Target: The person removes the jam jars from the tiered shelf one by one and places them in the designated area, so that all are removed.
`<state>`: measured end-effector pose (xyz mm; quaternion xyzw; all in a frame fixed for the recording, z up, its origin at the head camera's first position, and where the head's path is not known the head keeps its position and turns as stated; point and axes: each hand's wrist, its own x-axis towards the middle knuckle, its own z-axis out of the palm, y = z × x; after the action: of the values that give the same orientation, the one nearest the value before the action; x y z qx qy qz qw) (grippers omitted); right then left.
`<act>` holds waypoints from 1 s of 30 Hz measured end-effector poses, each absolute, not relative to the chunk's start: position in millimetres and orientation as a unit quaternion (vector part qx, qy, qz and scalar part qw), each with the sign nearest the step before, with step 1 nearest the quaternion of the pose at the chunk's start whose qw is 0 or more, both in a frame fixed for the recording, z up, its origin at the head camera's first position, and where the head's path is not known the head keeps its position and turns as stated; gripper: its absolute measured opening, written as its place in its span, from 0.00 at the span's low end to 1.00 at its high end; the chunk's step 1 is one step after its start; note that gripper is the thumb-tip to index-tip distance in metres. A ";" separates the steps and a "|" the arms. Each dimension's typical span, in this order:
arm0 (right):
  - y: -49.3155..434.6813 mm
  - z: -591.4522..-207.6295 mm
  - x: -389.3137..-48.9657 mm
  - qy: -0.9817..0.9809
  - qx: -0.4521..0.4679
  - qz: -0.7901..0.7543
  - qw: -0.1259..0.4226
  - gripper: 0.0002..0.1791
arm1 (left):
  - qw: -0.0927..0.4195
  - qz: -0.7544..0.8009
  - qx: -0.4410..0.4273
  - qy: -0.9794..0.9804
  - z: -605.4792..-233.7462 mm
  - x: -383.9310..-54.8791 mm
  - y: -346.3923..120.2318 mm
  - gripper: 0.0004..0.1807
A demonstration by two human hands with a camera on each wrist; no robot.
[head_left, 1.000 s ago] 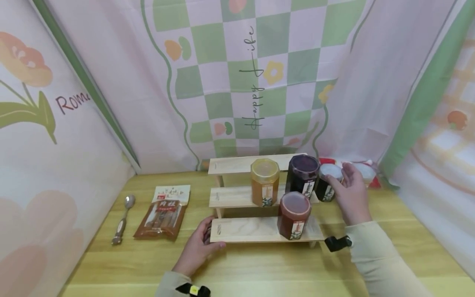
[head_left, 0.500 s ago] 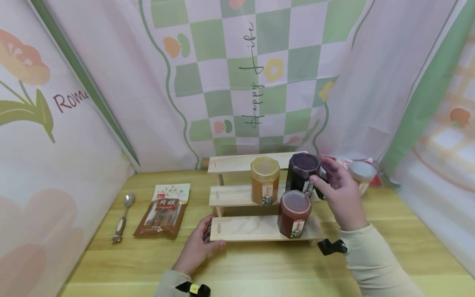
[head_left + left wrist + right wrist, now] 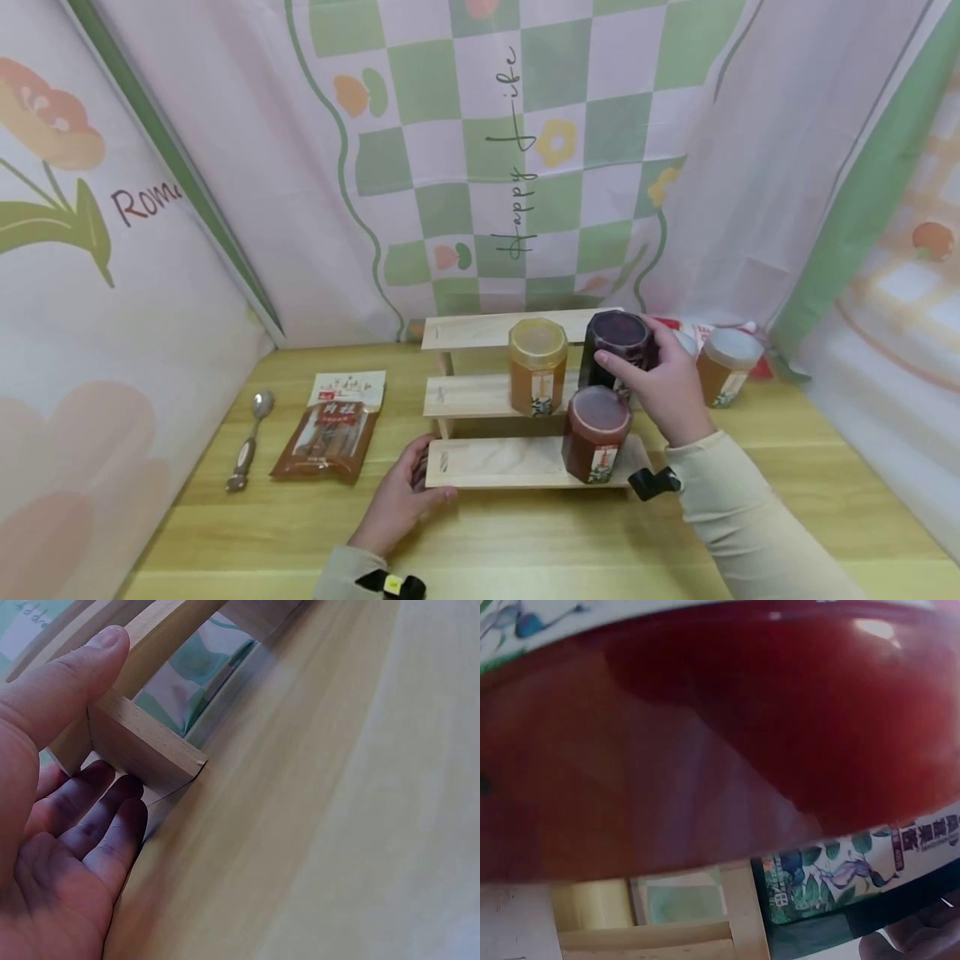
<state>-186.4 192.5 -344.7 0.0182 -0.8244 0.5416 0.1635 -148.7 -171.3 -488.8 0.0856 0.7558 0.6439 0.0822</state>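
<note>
A three-tier wooden display rack [image 3: 495,462] stands on the table. My left hand [image 3: 401,500] holds the left end of its lowest board, thumb on top; in the left wrist view the fingers [image 3: 112,847] curl beside the rack's leg. My right hand [image 3: 667,383] grips a dark purple jar [image 3: 618,333] on the middle board, thumb across its front and fingers behind. A red jar [image 3: 596,437] stands on the lowest board and fills most of the right wrist view, with the dark jar's label [image 3: 840,870] below it. A yellow honey jar [image 3: 537,367] stands left of the dark one.
Behind my right hand another jar's lid [image 3: 686,342] shows, mostly hidden. An amber jar [image 3: 727,367] stands farther right, before a red and white packet [image 3: 761,369]. A brown packet of cinnamon sticks [image 3: 330,429] and a spoon [image 3: 247,450] lie at the left.
My right hand has moved left from the jar on the table beside the rack to the dark purple jar, and now grips it. The left hand has stayed on the rack.
</note>
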 end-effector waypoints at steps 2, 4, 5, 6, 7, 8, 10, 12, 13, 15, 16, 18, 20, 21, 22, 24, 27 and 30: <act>192.2 -344.2 -187.6 -0.829 0.016 0.535 0.162 0.47 | 0.082 0.644 0.086 0.756 -488.9 -148.7 -171.3 0.54; 192.7 -344.2 -187.8 -0.830 0.015 0.535 0.158 0.47 | 0.081 0.644 0.086 0.756 -489.3 -148.6 -171.3 0.54; 193.2 -344.3 -187.5 -0.829 0.015 0.536 0.157 0.47 | 0.080 0.643 0.086 0.757 -489.4 -148.6 -171.1 0.54; 193.9 -344.6 -187.0 -0.827 0.015 0.539 0.157 0.46 | 0.081 0.642 0.087 0.758 -489.5 -148.5 -170.9 0.54; 194.8 -344.8 -186.4 -0.825 0.015 0.543 0.158 0.45 | 0.081 0.640 0.088 0.759 -489.4 -148.3 -170.6 0.54; 195.8 -345.2 -185.7 -0.823 0.014 0.545 0.159 0.45 | 0.082 0.640 0.088 0.759 -489.3 -148.2 -170.2 0.54; 197.9 -346.0 -184.5 -0.819 0.015 0.549 0.164 0.43 | 0.084 0.639 0.088 0.759 -488.8 -147.8 -169.4 0.55; 200.0 -346.5 -183.4 -0.817 0.016 0.550 0.171 0.42 | 0.086 0.642 0.088 0.757 -488.3 -147.5 -168.7 0.54; 201.0 -346.6 -182.9 -0.817 0.016 0.550 0.172 0.42 | 0.086 0.643 0.088 0.756 -488.0 -147.4 -168.5 0.54; 202.8 -346.7 -181.5 -0.813 0.014 0.555 0.174 0.41 | 0.086 0.645 0.088 0.754 -487.7 -147.3 -168.4 0.54; 203.7 -346.7 -180.5 -0.811 0.012 0.558 0.174 0.41 | 0.085 0.646 0.089 0.754 -487.8 -147.5 -168.5 0.54; 205.2 -347.3 -177.7 -0.802 0.004 0.570 0.176 0.41 | 0.087 0.647 0.090 0.753 -488.4 -148.0 -168.8 0.54; 206.7 -348.7 -173.9 -0.795 -0.006 0.578 0.184 0.41 | 0.089 0.648 0.090 0.751 -489.1 -148.4 -169.2 0.54; 207.6 -349.7 -171.7 -0.791 -0.009 0.582 0.189 0.41 | 0.090 0.648 0.091 0.750 -489.5 -148.4 -169.5 0.54; 208.5 -350.7 -169.5 -0.780 -0.012 0.595 0.193 0.40 | 0.090 0.648 0.090 0.751 -490.1 -148.8 -169.7 0.54; 210.1 -352.7 -165.5 -0.751 -0.007 0.629 0.202 0.39 | 0.090 0.644 0.088 0.754 -490.7 -148.9 -170.1 0.54; 212.4 -354.8 -160.9 -0.708 0.003 0.673 0.214 0.37 | 0.087 0.639 0.087 0.759 -490.7 -148.6 -170.7 0.55; 214.1 -355.7 -159.2 -0.689 0.005 0.690 0.223 0.38 | 0.086 0.642 0.087 0.757 -491.1 -148.7 -171.3 0.54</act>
<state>-159.2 214.1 -355.7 0.0046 -0.6886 0.6901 0.2227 -148.7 -171.3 -491.1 0.0869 0.7570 0.6419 0.0859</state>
